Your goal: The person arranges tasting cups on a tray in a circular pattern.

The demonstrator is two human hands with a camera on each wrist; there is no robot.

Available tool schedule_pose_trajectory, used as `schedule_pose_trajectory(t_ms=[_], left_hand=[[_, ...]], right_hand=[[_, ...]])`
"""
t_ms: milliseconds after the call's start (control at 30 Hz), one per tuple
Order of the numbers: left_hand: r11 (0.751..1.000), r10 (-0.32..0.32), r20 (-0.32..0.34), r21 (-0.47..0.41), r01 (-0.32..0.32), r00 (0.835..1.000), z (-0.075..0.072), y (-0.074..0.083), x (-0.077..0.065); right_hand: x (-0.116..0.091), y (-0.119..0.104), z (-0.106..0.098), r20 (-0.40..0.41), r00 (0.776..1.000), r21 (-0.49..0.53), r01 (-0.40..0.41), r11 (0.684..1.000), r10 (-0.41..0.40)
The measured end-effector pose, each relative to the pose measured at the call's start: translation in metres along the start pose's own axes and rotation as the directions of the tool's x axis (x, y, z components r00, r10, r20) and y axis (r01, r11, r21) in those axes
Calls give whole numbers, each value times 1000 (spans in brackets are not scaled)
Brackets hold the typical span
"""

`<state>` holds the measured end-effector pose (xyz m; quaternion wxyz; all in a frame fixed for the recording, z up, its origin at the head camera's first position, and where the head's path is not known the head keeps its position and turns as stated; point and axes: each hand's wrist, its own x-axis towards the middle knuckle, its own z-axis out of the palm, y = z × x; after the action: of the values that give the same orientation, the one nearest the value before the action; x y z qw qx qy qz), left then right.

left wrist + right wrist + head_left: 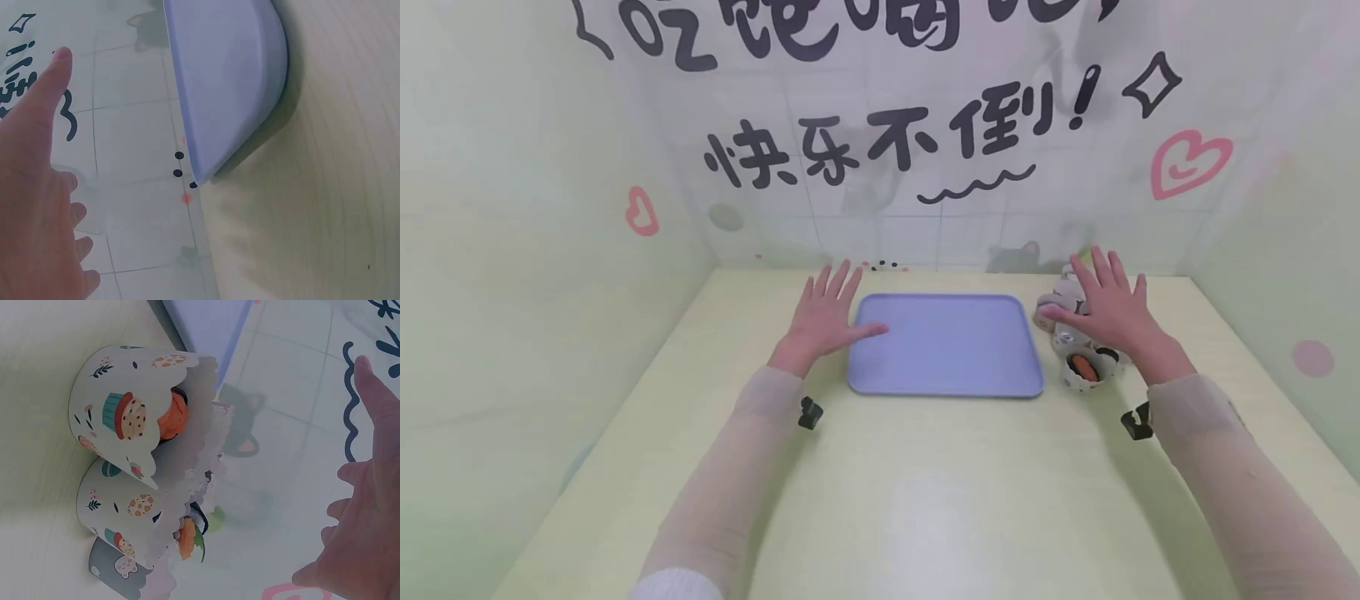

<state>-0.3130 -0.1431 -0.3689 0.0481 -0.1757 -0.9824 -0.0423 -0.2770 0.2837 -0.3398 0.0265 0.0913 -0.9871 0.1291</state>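
A shallow lavender tray (pixel 947 346) lies on the table. My left hand (pixel 827 321), fingers spread, hovers by its left edge, the thumb overlapping the tray in the head view. On the tray's other side my right hand (pixel 1112 310) is held spread over a group of scalloped paper cups, hiding part of them. The right wrist view shows the nearest cup (pixel 125 412), white with cupcake prints and a dark-edged orange piece (pixel 176 415) inside. Beside it are a similar cup (pixel 119 509) with an orange and green piece at its mouth and a grey cup (pixel 119 565). Neither hand holds anything.
The pale wooden table (pixel 925 483) meets a white back wall (pixel 880 233) with black lettering and pink hearts. Pale side walls (pixel 535 250) close in the left and right. A small black clip (pixel 809 413) shows at the left wrist, another (pixel 1137 423) at the right.
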Motion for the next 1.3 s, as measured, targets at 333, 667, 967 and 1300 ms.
schedule_pose_trajectory(t_ms=[333,667,967,1300], left_hand=[[993,-12,87,-114,22,996,2,1,-5],[964,-75,137,-244,107,988,8,2,-4],[895,-138,193,-397,206,972,11,3,0],[822,-150,226,-512,249,963,18,0,3]], right_hand=[[0,-1,2,4,1000,6,9,1000,-9],[-3,3,6,31,999,14,13,1000,-14],[-9,5,9,16,999,25,27,999,-28],[-14,9,8,20,999,5,36,999,-36]])
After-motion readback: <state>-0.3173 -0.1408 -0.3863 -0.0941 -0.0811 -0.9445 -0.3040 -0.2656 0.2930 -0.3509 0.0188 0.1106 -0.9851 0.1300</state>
